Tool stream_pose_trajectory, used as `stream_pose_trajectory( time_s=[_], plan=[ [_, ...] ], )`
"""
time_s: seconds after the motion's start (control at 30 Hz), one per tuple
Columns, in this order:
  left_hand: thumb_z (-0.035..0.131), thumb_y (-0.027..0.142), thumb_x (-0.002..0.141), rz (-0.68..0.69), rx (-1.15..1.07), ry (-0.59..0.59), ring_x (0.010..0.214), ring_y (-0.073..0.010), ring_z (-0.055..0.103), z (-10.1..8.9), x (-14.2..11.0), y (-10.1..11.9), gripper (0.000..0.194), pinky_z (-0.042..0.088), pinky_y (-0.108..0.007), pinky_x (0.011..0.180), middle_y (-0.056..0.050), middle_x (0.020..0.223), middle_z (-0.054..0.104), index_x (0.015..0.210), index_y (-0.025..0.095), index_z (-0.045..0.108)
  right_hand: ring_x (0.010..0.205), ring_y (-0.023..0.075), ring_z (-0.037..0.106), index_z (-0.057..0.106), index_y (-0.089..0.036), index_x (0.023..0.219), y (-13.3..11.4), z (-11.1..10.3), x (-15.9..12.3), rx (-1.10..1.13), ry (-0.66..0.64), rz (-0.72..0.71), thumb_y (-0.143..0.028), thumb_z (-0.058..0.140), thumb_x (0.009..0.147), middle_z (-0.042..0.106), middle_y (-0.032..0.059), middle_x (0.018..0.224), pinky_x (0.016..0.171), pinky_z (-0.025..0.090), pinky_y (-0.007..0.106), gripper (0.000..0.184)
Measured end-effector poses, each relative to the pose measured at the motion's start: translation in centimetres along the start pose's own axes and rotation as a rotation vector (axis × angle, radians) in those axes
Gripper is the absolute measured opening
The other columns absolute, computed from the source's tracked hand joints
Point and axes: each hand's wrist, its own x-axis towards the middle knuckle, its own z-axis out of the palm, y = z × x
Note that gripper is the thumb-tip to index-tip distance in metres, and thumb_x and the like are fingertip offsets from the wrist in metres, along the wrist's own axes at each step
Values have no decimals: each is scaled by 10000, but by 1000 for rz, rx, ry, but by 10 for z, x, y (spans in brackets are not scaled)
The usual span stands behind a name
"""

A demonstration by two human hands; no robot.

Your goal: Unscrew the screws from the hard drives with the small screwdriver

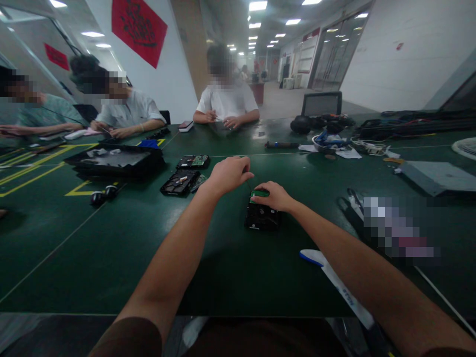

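Observation:
A black hard drive (262,218) with a green circuit board (256,194) at its far end lies on the table in front of me. My right hand (274,195) grips that far end, thumb and fingers bent over the green board. Just up and left of it, my left hand (231,174) is closed, knuckles up. A thin dark shaft, like a screwdriver's (249,185), runs down from its fingers toward the board; the handle is hidden in the hand. Left of my left hand lie another opened hard drive (179,182), a loose circuit board (198,183) and a drive with its board showing (192,161).
A black tray (115,161) stands at the left on the green table (111,267). A blue-and-white strap-like item (344,287) lies under my right forearm. A grey metal box (439,177) and a bowl with blue stuff (330,141) are at the right. Several people sit across.

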Motion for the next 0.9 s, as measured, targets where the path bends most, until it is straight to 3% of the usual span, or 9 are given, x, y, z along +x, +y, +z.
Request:
stream_pose_trajectory(
  time_s=[0.1,0.3,0.4,0.57,0.63,0.77,0.9],
  plan=[
    [643,459,921,-38,37,12,956,-276,670,0,-1,-1,257,505,-385,837,-102,987,722,959,209,691,1141,285,621,729,-312,1205,1,1,0,0,-1,3,-720,662,853,699,72,1208,951,489,429,543],
    [650,172,840,194,-110,-14,1018,-217,672,-3,0,-3,197,500,-327,929,-87,1068,731,1028,177,709,1143,296,614,729,-314,1223,0,1,-1,5,8,21,-705,688,847,696,87,1221,970,481,450,545],
    [636,257,893,115,-56,-28,946,-230,680,-3,0,-1,114,505,-346,861,-76,987,746,954,198,712,1144,301,612,727,-321,1231,-1,0,-1,0,9,27,-700,694,844,697,84,1221,977,478,459,542],
    [622,484,933,-81,84,5,861,-254,671,-2,-3,0,290,499,-367,779,-88,872,731,863,217,710,1141,310,608,728,-317,1232,-2,-2,-1,-6,-9,29,-707,681,852,693,95,1231,969,478,466,547],
    [669,454,901,-19,45,4,911,-248,670,-2,-3,-1,249,507,-362,820,-92,952,733,919,209,717,1144,312,605,727,-316,1231,-1,-2,0,-5,-15,23,-713,675,852,691,95,1231,964,480,467,551],
    [670,228,848,189,-117,-30,993,-217,665,-5,-2,-3,197,507,-333,910,-85,1075,723,1035,182,715,1157,296,604,719,-326,1221,1,0,0,-7,-17,16,-728,660,850,686,76,1230,960,484,449,551],
    [621,230,887,139,-85,-41,922,-215,667,-5,-1,-1,122,505,-336,851,-70,972,737,943,198,725,1155,290,608,717,-319,1222,2,1,1,2,-7,11,-730,650,856,690,73,1229,960,482,441,555]
  ],
)
